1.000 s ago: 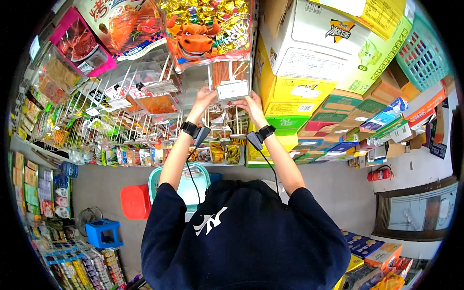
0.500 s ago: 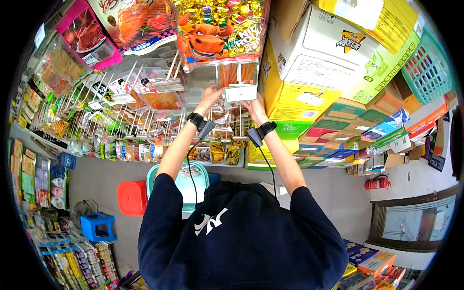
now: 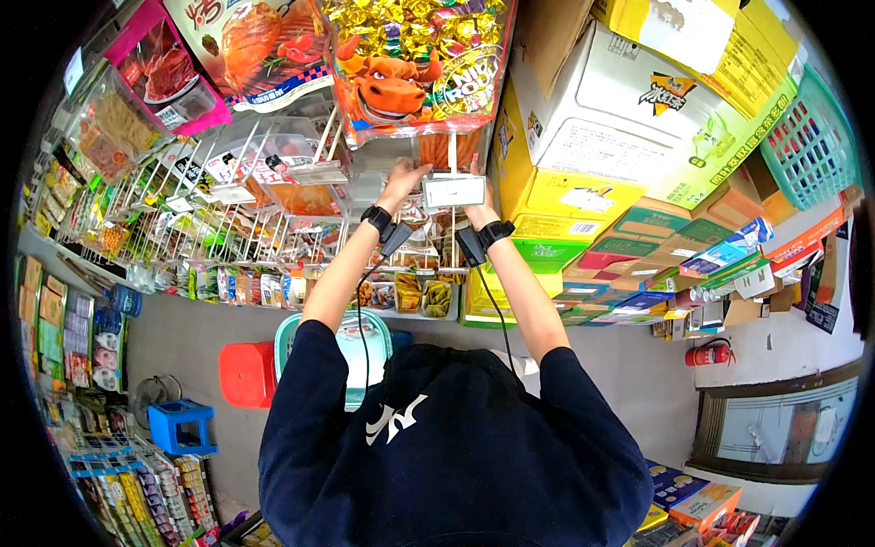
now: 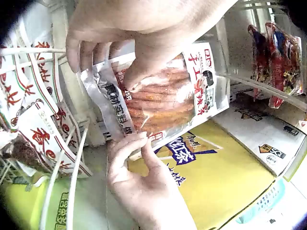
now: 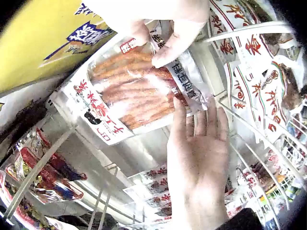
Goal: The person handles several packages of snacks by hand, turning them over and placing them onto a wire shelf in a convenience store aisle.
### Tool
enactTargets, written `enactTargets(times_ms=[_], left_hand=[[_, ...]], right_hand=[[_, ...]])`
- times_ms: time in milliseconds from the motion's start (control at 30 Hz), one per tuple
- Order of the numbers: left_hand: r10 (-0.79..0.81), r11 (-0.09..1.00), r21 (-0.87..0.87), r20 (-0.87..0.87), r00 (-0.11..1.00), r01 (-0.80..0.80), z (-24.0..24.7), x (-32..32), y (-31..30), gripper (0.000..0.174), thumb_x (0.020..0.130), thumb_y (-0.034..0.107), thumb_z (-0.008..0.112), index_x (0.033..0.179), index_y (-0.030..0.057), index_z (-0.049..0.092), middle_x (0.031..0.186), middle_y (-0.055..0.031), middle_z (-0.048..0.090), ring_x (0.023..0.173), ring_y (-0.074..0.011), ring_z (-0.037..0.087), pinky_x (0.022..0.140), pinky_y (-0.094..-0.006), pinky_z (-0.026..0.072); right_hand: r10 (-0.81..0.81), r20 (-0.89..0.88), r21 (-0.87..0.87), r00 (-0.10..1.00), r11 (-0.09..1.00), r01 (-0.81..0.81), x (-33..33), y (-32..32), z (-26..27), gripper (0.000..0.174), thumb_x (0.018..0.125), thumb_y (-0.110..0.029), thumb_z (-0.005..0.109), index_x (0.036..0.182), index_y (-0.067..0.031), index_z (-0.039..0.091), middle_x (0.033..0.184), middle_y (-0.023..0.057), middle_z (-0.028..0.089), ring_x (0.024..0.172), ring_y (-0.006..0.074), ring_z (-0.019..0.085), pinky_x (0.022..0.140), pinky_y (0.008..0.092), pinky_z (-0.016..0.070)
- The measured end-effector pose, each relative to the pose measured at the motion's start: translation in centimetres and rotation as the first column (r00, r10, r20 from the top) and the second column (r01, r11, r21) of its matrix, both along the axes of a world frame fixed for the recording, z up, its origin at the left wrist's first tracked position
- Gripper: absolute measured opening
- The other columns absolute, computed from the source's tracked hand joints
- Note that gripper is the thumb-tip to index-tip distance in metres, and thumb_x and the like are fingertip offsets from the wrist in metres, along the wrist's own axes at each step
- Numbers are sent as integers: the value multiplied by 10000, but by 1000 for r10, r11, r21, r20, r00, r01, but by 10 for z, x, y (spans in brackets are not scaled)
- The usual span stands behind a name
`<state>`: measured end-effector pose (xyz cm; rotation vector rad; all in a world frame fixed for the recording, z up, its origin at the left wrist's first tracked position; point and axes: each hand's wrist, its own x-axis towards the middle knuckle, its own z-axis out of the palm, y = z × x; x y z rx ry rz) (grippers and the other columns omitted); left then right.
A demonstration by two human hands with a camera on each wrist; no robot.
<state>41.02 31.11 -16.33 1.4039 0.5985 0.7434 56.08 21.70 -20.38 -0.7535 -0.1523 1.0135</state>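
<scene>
Both hands hold a clear-and-white packet of reddish-brown spicy strips [image 4: 163,91], seen in the head view behind a white price tag holder [image 3: 454,191]. My left hand [image 4: 144,38] grips its silver end, thumb across the front and fingers behind. At the packet's long edge my right hand [image 5: 168,24] pinches with thumb and index finger. From the head camera, the left hand [image 3: 399,184] is left of the tag holder, and the right hand [image 3: 480,208] is partly hidden behind its right end.
A large candy bag [image 3: 415,64] hangs just above the hands. Stacked drink cartons [image 3: 583,137] rise close on the right. Wire racks [image 3: 264,228] with snack packets extend left, and white metal hooks [image 5: 43,172] jut around the hands. A teal basket [image 3: 365,342] is below.
The price tag holder appears lower and slightly right in the head view, with the right hand now more behind it. Both hands have stayed at the packet, and the view has shifted slightly.
</scene>
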Motion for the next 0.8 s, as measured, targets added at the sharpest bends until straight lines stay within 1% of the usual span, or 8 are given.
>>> enactTargets(times_ms=[100, 167, 200, 233, 300, 533, 633, 800], left_hand=[[-7, 1000, 4, 26, 1000, 6, 7, 1, -5, 360, 767, 225, 640, 935, -70, 522, 866, -107, 586, 767, -149, 536, 669, -281, 423], [115, 992, 72, -140, 983, -106, 17, 3, -9, 366, 757, 238, 646, 918, -68, 525, 845, -101, 580, 752, -148, 533, 654, -286, 420], [117, 947, 313, -106, 987, -78, 3, 4, 0, 388, 753, 262, 648, 913, -69, 525, 811, -92, 573, 725, -144, 522, 640, -285, 413], [117, 947, 312, -106, 987, -79, 0, 7, 3, 388, 753, 262, 648, 913, -69, 525, 811, -92, 573, 725, -144, 522, 640, -285, 413], [145, 988, 75, -193, 970, -132, -5, 15, 12, 400, 754, 284, 646, 907, -66, 528, 785, -79, 565, 704, -140, 506, 627, -282, 406], [118, 992, 61, -246, 962, -106, -13, 19, 25, 399, 752, 306, 649, 884, -53, 535, 753, -62, 550, 664, -137, 475, 604, -299, 394], [153, 983, 123, -130, 980, -137, -13, 23, 25, 421, 742, 319, 661, 891, -54, 536, 765, -70, 558, 668, -134, 472, 606, -304, 393], [155, 984, 138, -337, 929, -114, -32, 28, 45, 581, 723, 370, 675, 1028, -94, 505, 904, -126, 579, 803, -165, 537, 695, -298, 424]], right_hand=[[40, 30, 58, 999, 997, -42, 4, 6, -3, 565, 862, -272, 541, 1325, -113, 261, 1335, 18, 322, 1002, 223, 523, 864, 328, 432], [18, -59, 141, 998, 990, -9, 5, 13, -3, 410, 892, -251, 484, 1274, -143, 383, 1341, -32, 324, 984, 214, 534, 878, 337, 436], [25, -65, 162, 998, 987, -15, 7, 15, -6, 420, 878, -259, 509, 1268, -154, 392, 1348, -44, 317, 965, 221, 543, 882, 351, 444], [26, -65, 162, 998, 987, -16, 8, 17, -5, 420, 878, -259, 509, 1268, -154, 392, 1348, -44, 317, 965, 221, 543, 882, 351, 444], [38, -122, 52, 992, 998, -32, 12, 22, -3, 425, 865, -264, 531, 1259, -163, 407, 1353, -31, 309, 963, 227, 545, 873, 357, 451], [-60, -207, 23, 977, 998, 66, 10, 33, 5, 379, 862, -228, 540, 1225, -168, 450, 1325, 19, 325, 874, 192, 529, 805, 320, 502], [-39, -238, 55, 970, 997, 53, 16, 38, 5, 354, 860, -211, 543, 1203, -158, 472, 1281, 34, 366, 852, 189, 529, 798, 321, 514], [-45, -231, 29, 972, 998, 53, 16, 39, 7, 428, 840, -230, 573, 1225, -124, 422, 1171, 62, 437, 853, 203, 545, 816, 332, 514]])
